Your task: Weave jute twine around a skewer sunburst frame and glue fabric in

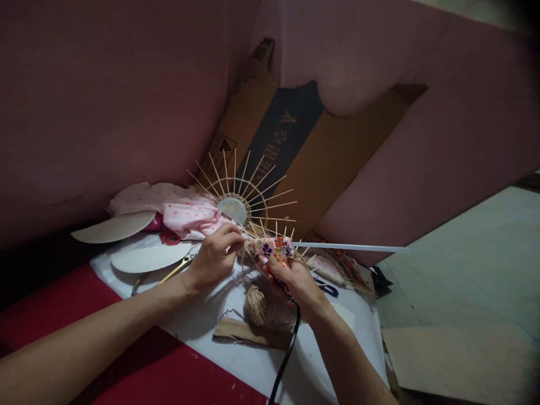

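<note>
Your right hand is clamping one glue gun; your left hand is pinching fingertips together (contents hidden). One twine ball is lying at the gun's six o'clock.

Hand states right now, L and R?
Left hand: pinched closed; can't tell what it grips, if anything.
Right hand: closed around the floral-patterned glue gun, glue stick jutting from its rear.
</note>
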`<action>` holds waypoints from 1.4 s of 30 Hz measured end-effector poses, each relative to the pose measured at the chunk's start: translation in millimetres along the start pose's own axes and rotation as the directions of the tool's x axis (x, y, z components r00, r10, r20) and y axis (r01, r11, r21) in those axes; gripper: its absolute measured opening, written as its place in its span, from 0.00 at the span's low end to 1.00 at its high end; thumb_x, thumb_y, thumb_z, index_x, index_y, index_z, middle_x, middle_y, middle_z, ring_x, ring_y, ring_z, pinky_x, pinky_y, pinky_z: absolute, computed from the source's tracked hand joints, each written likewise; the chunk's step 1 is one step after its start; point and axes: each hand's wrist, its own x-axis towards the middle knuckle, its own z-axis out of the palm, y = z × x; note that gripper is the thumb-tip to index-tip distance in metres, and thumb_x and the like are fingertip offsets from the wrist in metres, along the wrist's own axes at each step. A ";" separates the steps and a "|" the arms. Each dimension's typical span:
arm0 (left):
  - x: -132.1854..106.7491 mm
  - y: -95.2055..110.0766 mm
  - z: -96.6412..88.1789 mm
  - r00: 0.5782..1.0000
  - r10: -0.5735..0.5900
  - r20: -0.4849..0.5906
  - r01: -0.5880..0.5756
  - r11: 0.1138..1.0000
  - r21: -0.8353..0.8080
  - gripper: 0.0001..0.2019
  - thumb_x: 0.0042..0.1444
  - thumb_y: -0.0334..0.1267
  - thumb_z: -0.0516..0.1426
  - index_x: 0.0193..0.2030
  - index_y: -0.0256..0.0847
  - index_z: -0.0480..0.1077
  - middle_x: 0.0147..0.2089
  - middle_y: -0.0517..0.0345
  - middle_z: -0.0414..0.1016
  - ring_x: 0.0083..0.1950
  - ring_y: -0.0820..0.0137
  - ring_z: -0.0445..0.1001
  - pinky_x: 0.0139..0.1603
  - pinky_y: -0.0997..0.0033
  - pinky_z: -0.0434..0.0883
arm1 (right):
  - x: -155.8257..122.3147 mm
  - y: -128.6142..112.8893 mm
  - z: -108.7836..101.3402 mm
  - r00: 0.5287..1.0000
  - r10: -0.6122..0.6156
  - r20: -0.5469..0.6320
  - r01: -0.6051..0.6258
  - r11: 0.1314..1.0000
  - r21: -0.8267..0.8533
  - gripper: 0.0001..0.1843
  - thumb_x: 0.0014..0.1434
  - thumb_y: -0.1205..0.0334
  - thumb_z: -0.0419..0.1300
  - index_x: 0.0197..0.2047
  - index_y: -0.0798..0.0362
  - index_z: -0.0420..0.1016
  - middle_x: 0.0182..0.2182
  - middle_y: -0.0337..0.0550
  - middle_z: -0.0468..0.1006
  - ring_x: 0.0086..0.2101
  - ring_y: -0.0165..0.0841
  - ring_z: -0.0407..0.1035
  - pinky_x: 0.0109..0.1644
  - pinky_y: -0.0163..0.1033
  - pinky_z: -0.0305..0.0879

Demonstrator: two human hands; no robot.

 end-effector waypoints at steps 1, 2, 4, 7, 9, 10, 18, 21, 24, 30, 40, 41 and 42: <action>-0.2 -0.3 0.8 0.999 -0.031 -0.024 0.030 0.999 -0.044 0.08 0.54 0.23 0.54 0.33 0.37 0.72 0.36 0.53 0.72 0.39 0.69 0.70 0.39 0.66 0.70 | -0.2 -0.2 0.3 1.000 -0.012 -0.001 0.012 1.000 -0.009 0.26 0.48 0.37 0.61 0.29 0.53 0.64 0.19 0.32 0.64 0.14 0.21 0.49 0.14 0.31 0.40; -0.7 -0.6 1.9 0.997 -0.067 -0.048 0.063 0.994 -0.087 0.08 0.54 0.24 0.54 0.33 0.38 0.73 0.36 0.53 0.72 0.39 0.69 0.71 0.39 0.66 0.70 | -0.4 -0.2 0.6 1.000 -0.022 0.000 0.022 1.000 -0.019 0.26 0.48 0.37 0.61 0.29 0.53 0.64 0.19 0.32 0.64 0.14 0.21 0.49 0.14 0.31 0.41; -1.9 -1.3 4.4 0.987 -0.140 -0.082 0.126 0.980 -0.157 0.07 0.53 0.25 0.55 0.32 0.39 0.73 0.36 0.54 0.72 0.39 0.69 0.71 0.39 0.66 0.71 | -0.4 0.0 1.0 1.000 -0.021 -0.010 0.021 0.999 -0.030 0.26 0.48 0.36 0.60 0.29 0.53 0.64 0.18 0.32 0.64 0.13 0.21 0.49 0.13 0.31 0.41; -3.8 -1.2 7.7 0.970 -0.218 -0.103 0.188 0.952 -0.242 0.07 0.52 0.26 0.56 0.32 0.40 0.74 0.35 0.56 0.71 0.38 0.71 0.71 0.37 0.69 0.71 | 0.5 0.3 0.9 1.000 -0.004 -0.020 0.004 1.000 -0.024 0.26 0.48 0.36 0.60 0.29 0.53 0.65 0.18 0.32 0.64 0.13 0.21 0.49 0.13 0.31 0.40; -4.8 -0.3 9.0 0.965 -0.239 -0.107 0.202 0.940 -0.276 0.07 0.52 0.26 0.56 0.31 0.41 0.74 0.34 0.57 0.71 0.38 0.71 0.70 0.35 0.70 0.71 | 1.0 -0.4 0.3 1.000 -0.007 -0.012 0.007 1.000 -0.026 0.25 0.49 0.37 0.60 0.29 0.53 0.65 0.18 0.33 0.64 0.14 0.22 0.50 0.14 0.31 0.41; -5.2 0.1 9.5 0.964 -0.244 -0.108 0.204 0.936 -0.287 0.07 0.51 0.25 0.56 0.31 0.41 0.74 0.34 0.57 0.71 0.38 0.71 0.70 0.35 0.70 0.71 | 1.0 -1.1 -0.2 1.000 -0.006 -0.004 0.006 0.999 -0.037 0.25 0.49 0.37 0.60 0.28 0.53 0.65 0.18 0.33 0.64 0.14 0.22 0.50 0.14 0.31 0.41; -6.0 0.5 10.9 0.962 -0.239 -0.129 0.193 0.936 -0.296 0.08 0.53 0.25 0.55 0.30 0.39 0.73 0.34 0.56 0.70 0.37 0.71 0.70 0.37 0.68 0.70 | -5.0 -8.9 -2.2 0.999 0.014 0.033 -0.011 0.995 -0.099 0.23 0.53 0.40 0.58 0.26 0.53 0.63 0.17 0.32 0.61 0.14 0.22 0.48 0.15 0.32 0.41; -5.2 0.5 10.4 0.963 -0.229 -0.140 0.178 0.936 -0.305 0.08 0.52 0.25 0.55 0.30 0.40 0.73 0.34 0.57 0.70 0.37 0.71 0.70 0.36 0.68 0.70 | -6.7 -10.0 -2.0 0.999 0.019 0.028 -0.016 0.996 -0.083 0.23 0.53 0.41 0.59 0.26 0.53 0.63 0.18 0.33 0.61 0.15 0.22 0.48 0.15 0.31 0.41; -4.8 0.7 9.6 0.965 -0.221 -0.141 0.170 0.938 -0.301 0.09 0.52 0.24 0.55 0.30 0.40 0.73 0.34 0.57 0.70 0.37 0.71 0.70 0.36 0.69 0.70 | -6.6 -9.6 -2.4 0.999 0.020 0.041 -0.018 0.998 -0.064 0.22 0.53 0.42 0.59 0.28 0.53 0.64 0.18 0.32 0.60 0.15 0.22 0.49 0.15 0.31 0.41; -4.8 0.0 10.1 0.968 -0.178 -0.177 0.118 0.945 -0.306 0.10 0.49 0.21 0.56 0.30 0.40 0.74 0.34 0.57 0.70 0.38 0.71 0.70 0.35 0.71 0.70 | -4.7 -7.8 -3.9 0.998 -0.023 0.055 0.028 0.995 -0.095 0.21 0.55 0.43 0.58 0.28 0.54 0.64 0.18 0.33 0.61 0.16 0.22 0.49 0.16 0.31 0.42; -4.0 0.9 9.5 0.973 -0.143 -0.182 0.085 0.953 -0.292 0.12 0.49 0.19 0.55 0.30 0.39 0.74 0.34 0.56 0.70 0.38 0.71 0.69 0.37 0.71 0.68 | -5.3 -5.9 -7.2 0.999 0.000 0.051 0.008 0.988 -0.156 0.22 0.54 0.40 0.57 0.29 0.54 0.65 0.17 0.32 0.60 0.14 0.23 0.49 0.15 0.31 0.41; -4.1 0.9 9.5 0.973 -0.143 -0.182 0.085 0.953 -0.292 0.12 0.49 0.19 0.55 0.30 0.39 0.74 0.34 0.56 0.70 0.38 0.71 0.69 0.37 0.71 0.68 | -5.8 -6.9 -7.0 0.999 0.004 0.052 0.004 0.988 -0.156 0.22 0.54 0.40 0.57 0.29 0.53 0.64 0.17 0.32 0.60 0.14 0.23 0.48 0.15 0.31 0.42; -4.1 0.7 9.6 0.973 -0.143 -0.182 0.085 0.952 -0.294 0.12 0.49 0.19 0.55 0.30 0.39 0.74 0.35 0.56 0.70 0.38 0.71 0.69 0.37 0.71 0.68 | -6.3 -8.1 -6.7 0.998 0.005 0.055 0.004 0.987 -0.158 0.22 0.54 0.40 0.57 0.29 0.53 0.64 0.16 0.31 0.59 0.14 0.23 0.48 0.15 0.31 0.42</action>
